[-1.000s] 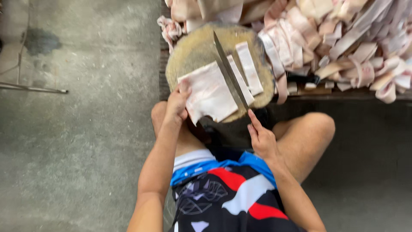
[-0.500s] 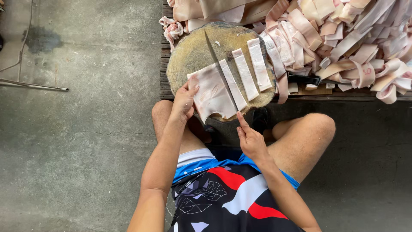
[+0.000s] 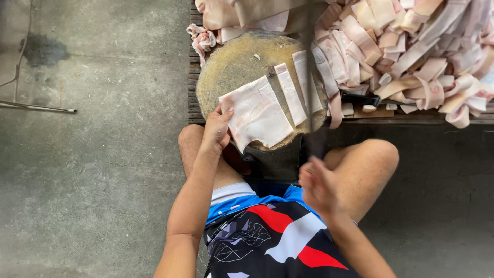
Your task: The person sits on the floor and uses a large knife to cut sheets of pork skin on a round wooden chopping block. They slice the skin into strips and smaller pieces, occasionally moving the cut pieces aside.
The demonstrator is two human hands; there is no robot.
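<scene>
**Slab of pork skin on the chopping block**

Left hand (image 3: 217, 126) presses the pork slab (image 3: 260, 113) flat on the round block (image 3: 226, 72), fingers spread. Right hand (image 3: 316, 185), blurred, has its grip wrapped around a cleaver (image 3: 309, 67) raised above the cut strips (image 3: 296, 87).

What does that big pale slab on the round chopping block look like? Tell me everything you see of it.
The slab is a flat, roughly square sheet of pale pink and white meat, looking like fatty skin, with faint streaks. It lies flat on the round wooden chopping block, its near corner reaching the block's edge. The left hand presses its left edge with the fingers. Two cut strips lie just beside its right edge. The blurred knife is off to its right.
</scene>
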